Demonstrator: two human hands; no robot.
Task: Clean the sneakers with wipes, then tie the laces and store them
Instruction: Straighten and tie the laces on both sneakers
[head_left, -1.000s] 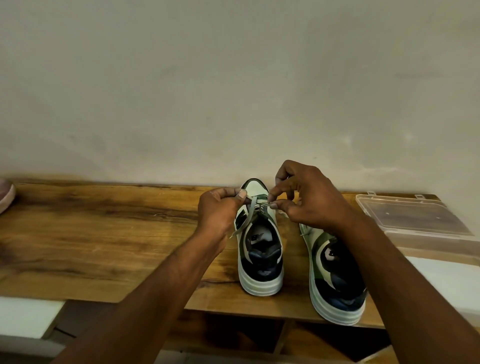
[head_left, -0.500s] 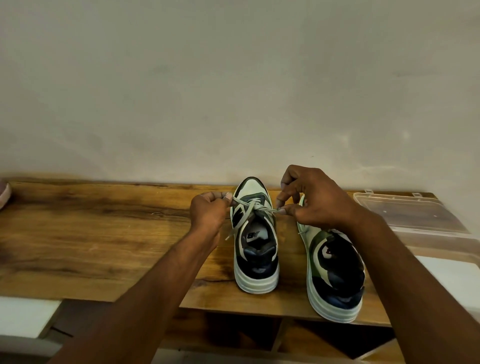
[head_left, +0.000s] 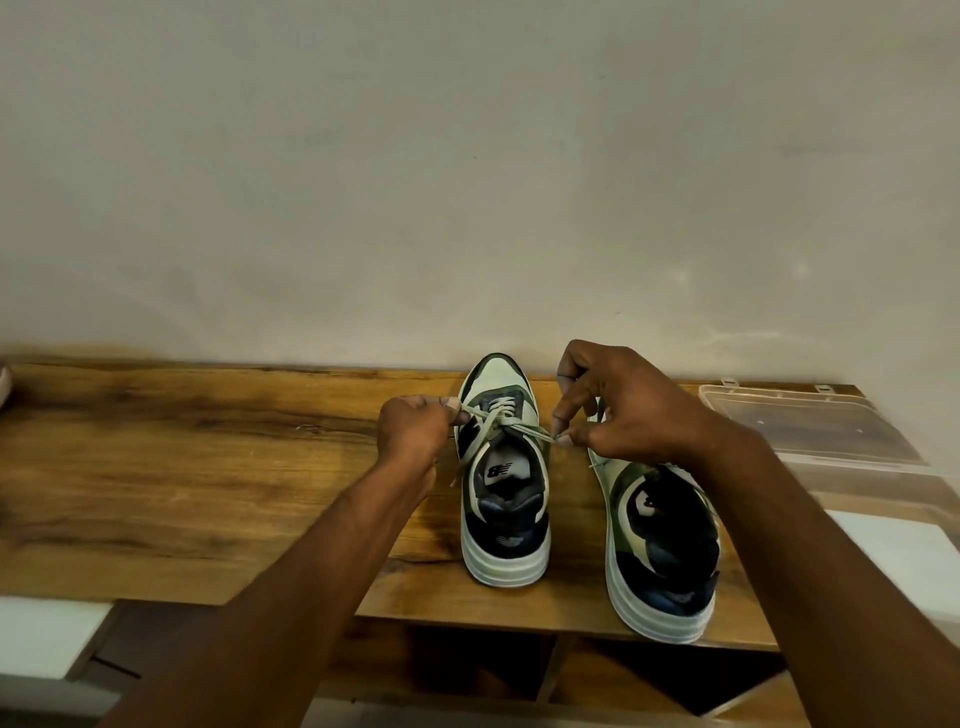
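On the brown wooden shelf (head_left: 156, 467), your left hand (head_left: 415, 436) and right hand (head_left: 623, 410) each pinch a pale green-grey lace (head_left: 524, 427) of the left green-and-navy sneaker (head_left: 503, 499).

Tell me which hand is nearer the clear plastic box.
Right. The right hand pinches a lace between the sneakers, closer to the clear plastic box; the left hand is left of both sneakers.

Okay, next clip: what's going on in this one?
A person is tying the laces of the left sneaker on a wooden shelf. The left hand grips one lace end and the right hand pinches the other, both pulled out sideways over the tongue. The right sneaker stands beside it, its front hidden behind the right hand. A clear plastic box sits at the shelf's right end.
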